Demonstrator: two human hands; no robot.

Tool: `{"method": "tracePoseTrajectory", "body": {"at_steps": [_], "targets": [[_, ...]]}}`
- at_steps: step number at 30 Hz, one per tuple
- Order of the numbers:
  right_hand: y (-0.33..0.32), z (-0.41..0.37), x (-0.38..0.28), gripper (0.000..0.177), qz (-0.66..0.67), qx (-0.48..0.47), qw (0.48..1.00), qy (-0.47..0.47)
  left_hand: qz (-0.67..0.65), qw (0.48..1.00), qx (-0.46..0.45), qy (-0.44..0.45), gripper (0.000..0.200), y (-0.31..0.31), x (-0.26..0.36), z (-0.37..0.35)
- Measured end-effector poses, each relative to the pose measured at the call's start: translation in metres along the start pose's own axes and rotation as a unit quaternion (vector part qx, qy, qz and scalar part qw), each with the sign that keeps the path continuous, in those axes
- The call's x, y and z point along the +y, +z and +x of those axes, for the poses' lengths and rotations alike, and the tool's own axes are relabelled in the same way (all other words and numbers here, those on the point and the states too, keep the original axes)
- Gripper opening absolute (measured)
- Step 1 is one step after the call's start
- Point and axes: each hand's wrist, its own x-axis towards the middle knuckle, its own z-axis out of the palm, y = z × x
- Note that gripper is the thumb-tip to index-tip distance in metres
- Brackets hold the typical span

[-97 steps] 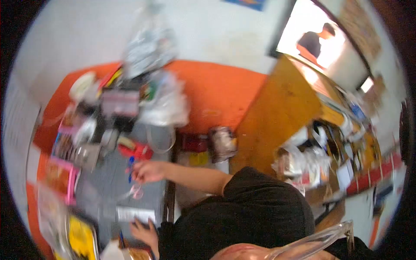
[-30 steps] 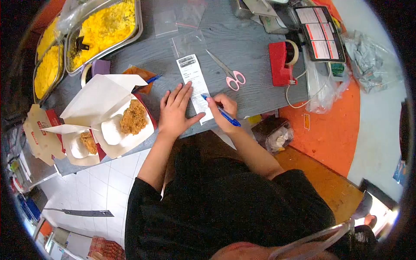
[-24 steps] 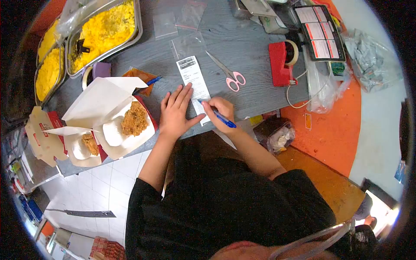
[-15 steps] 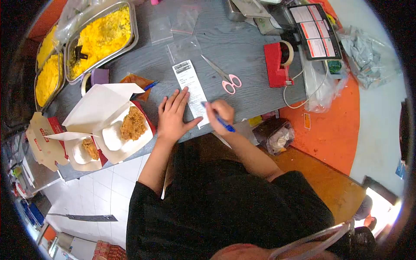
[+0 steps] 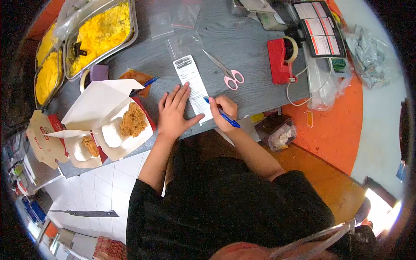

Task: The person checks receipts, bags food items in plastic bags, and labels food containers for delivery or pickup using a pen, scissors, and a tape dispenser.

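Observation:
A long printed receipt (image 5: 193, 84) lies on the grey table (image 5: 242, 39). My left hand (image 5: 174, 110) is spread flat at its left edge, thumb and fingertips on the paper. In my right hand (image 5: 225, 113) is a blue pen (image 5: 229, 118), its tip at the lower right part of the receipt. Pink-handled scissors (image 5: 225, 71) lie to the right of the receipt. Left of my left hand stand two open cardboard boxes: the larger box (image 5: 104, 102) holds fried chicken (image 5: 133, 120) and white rice (image 5: 112, 134), the smaller box (image 5: 86, 163) a smaller chicken piece (image 5: 90, 146).
Metal trays of yellow rice (image 5: 102, 32) stand at the back left. A red tape dispenser (image 5: 277, 63) and a tablet (image 5: 320, 28) are at the right. Clear plastic bags (image 5: 184, 45) lie behind the receipt. An orange sauce packet (image 5: 136, 80) and another blue pen (image 5: 150, 81) sit near the boxes.
The pen tip has shifted slightly along the receipt, and my right hand has turned a little with it. My left hand stays in place. The whole view has shifted slightly.

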Motion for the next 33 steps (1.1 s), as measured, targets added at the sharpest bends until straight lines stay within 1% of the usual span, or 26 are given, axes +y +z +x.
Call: {"method": "tracePoseTrajectory", "body": {"at_steps": [2,4,5,7,8,10,11,13,14,16,17,19,20,22,24,26,29,30,33], "targets": [[-0.001,0.001,-0.001,0.020,0.005,-0.004,1.000,0.001,0.004,1.000,-0.007,-0.002,0.080,-0.002,0.000,0.000],[-0.001,-0.001,-0.002,0.021,0.045,0.004,0.998,0.049,0.007,1.000,-0.014,-0.004,0.081,-0.002,0.001,0.000],[-0.001,-0.004,-0.001,0.021,0.045,0.004,0.998,0.049,0.005,1.000,-0.010,-0.007,0.082,-0.002,0.002,0.000],[0.000,-0.010,0.000,0.022,0.136,0.011,0.986,0.093,0.003,1.000,-0.006,-0.012,0.083,-0.001,0.001,0.000],[-0.001,-0.012,0.000,0.022,0.137,0.009,0.986,0.093,0.003,1.000,-0.005,-0.013,0.083,0.000,0.001,0.000],[-0.005,-0.010,-0.004,0.023,0.102,-0.024,0.993,0.057,0.001,1.000,-0.003,-0.015,0.084,0.000,0.001,0.000],[-0.004,-0.011,0.000,0.023,0.102,-0.025,0.993,0.058,0.001,1.000,-0.002,-0.013,0.084,-0.001,0.001,0.000],[-0.002,-0.012,0.008,0.022,0.117,-0.066,0.990,-0.039,-0.001,1.000,-0.002,-0.012,0.085,-0.001,0.002,0.000],[-0.001,-0.014,0.011,0.022,0.116,-0.068,0.990,-0.039,0.002,1.000,-0.003,-0.012,0.085,-0.001,0.001,0.000],[0.001,-0.014,0.012,0.023,0.101,-0.061,0.991,-0.069,0.004,1.000,-0.004,-0.012,0.085,-0.001,0.001,0.000],[0.000,-0.014,0.013,0.023,0.100,-0.062,0.991,-0.069,0.003,1.000,-0.002,-0.014,0.086,-0.001,0.002,0.000],[0.000,-0.013,0.012,0.024,0.046,0.041,0.998,0.033,0.000,1.000,0.000,-0.018,0.086,0.000,0.002,0.000],[0.001,-0.012,0.011,0.025,0.054,0.048,0.997,0.020,0.007,1.000,0.002,-0.018,0.086,0.001,0.001,0.000],[0.001,-0.013,0.012,0.025,0.053,0.045,0.997,0.025,0.013,1.000,0.003,-0.018,0.085,0.001,0.001,-0.001],[-0.001,-0.012,0.012,0.024,0.052,0.041,0.997,0.028,0.011,1.000,-0.014,-0.022,0.087,-0.001,0.001,-0.001],[-0.004,-0.014,0.007,0.024,0.094,-0.010,0.993,-0.075,0.012,1.000,-0.014,-0.020,0.087,-0.001,0.001,-0.002],[-0.004,-0.016,0.009,0.023,0.066,-0.030,0.992,-0.105,0.001,1.000,-0.008,-0.017,0.088,-0.001,0.001,0.000],[-0.005,-0.013,0.005,0.022,0.038,0.010,0.996,-0.074,-0.011,1.000,-0.003,-0.016,0.088,-0.001,0.002,0.000],[-0.005,-0.016,0.007,0.023,0.040,0.000,0.997,-0.067,-0.008,1.000,-0.001,-0.015,0.089,-0.001,0.002,-0.001]]}}
